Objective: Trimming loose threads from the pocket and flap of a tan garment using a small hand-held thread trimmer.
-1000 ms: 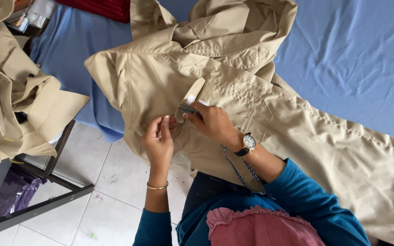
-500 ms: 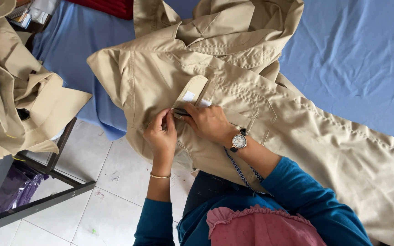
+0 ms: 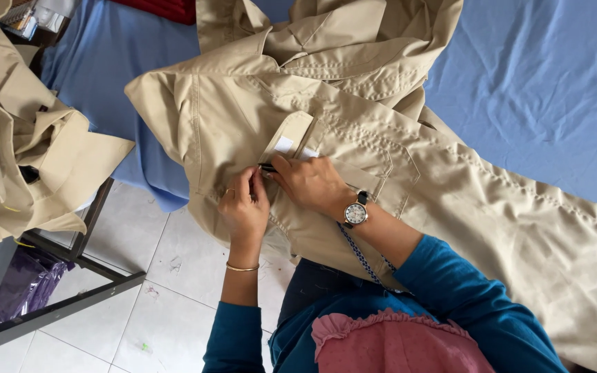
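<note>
Blue cloth (image 3: 540, 90) is covering the desk, and a beige garment (image 3: 354, 124) is lying spread across it, its near edge hanging over the desk's side above the pale tiled floor (image 3: 160, 304). Both hands are meeting at the garment's raised pocket flap (image 3: 291, 138). The left hand (image 3: 244, 206) is pinching the fabric just below the flap, its grip closed on the cloth. The right hand (image 3: 310, 181), wearing a wristwatch (image 3: 356, 213), is pressing a small dark tool (image 3: 268, 167) against the seam, fingers closed around it. More beige garments (image 3: 22, 145) are piling up on a dark metal rack (image 3: 70, 283) at the left, well apart.
</note>
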